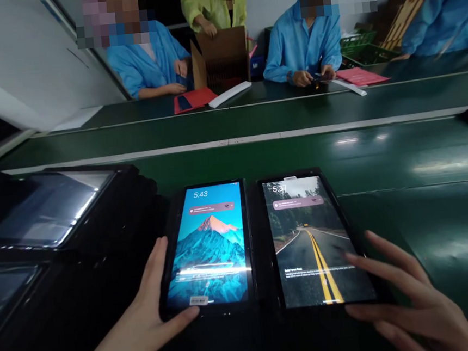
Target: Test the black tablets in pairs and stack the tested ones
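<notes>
Two lit tablets lie side by side in front of me on a dark surface. The left tablet [210, 248] shows a blue mountain and 5:43. My left hand [148, 314] grips its lower left corner, with the thumb on the bottom edge and the fingers along the left side. On the right tablet [314, 245] there is a forest road and 5:37. My right hand [412, 296] is spread at that tablet's lower right corner, one fingertip over the screen and the thumb near the bottom edge. Whether these fingers touch it, I cannot tell.
Several dark devices with shiny screens [52, 208] are stacked at the left. A green work surface [400, 155] extends beyond the tablets. Across it, several people work near an open cardboard box [223, 51], a red folder [194, 99], a white strip [230, 95] and green crates [364, 49].
</notes>
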Motion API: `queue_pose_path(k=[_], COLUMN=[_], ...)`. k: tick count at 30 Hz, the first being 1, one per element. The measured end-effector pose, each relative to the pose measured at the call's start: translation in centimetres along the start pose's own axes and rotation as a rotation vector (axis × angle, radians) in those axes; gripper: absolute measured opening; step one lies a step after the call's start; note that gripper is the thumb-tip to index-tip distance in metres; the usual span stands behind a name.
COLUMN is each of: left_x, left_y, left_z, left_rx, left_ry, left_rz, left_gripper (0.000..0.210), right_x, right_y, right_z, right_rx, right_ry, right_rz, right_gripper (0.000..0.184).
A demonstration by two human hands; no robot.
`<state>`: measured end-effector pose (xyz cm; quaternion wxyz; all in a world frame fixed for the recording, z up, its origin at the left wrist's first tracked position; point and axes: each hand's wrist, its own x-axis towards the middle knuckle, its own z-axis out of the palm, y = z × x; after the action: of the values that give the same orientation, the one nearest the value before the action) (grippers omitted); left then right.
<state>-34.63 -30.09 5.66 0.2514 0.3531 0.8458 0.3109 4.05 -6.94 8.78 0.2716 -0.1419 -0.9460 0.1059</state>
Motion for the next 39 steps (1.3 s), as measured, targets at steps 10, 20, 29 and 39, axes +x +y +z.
queue_pose_path(k=[10, 20, 29, 39], left_x=[2.9, -0.9, -0.4, 1.1], left_y=[0.9, 0.0, 1.6, 1.4], left_z=[0.2, -0.1, 1.6, -0.5], left_rx=[-0.229, -0.098, 0.115, -0.166], left_ry=[0.172, 0.109, 0.103, 0.178], left_rz=[-0.173, -0.112, -0.099, -0.256], left_gripper=[0.106, 0.111, 0.12, 0.109], right_x=[0.7, 0.0, 0.2, 0.6], right_y=[0.1, -1.6, -1.5, -1.9], right_z=[1.4, 1.0, 2.0, 2.9], right_rx=[-0.168, -0.093, -0.088, -0.144], right_ry=[0.111, 0.037, 0.008, 0.129], right_rz=[0.196, 0.101, 0.096, 0.212], right_gripper=[0.035, 0.034, 0.031, 0.04])
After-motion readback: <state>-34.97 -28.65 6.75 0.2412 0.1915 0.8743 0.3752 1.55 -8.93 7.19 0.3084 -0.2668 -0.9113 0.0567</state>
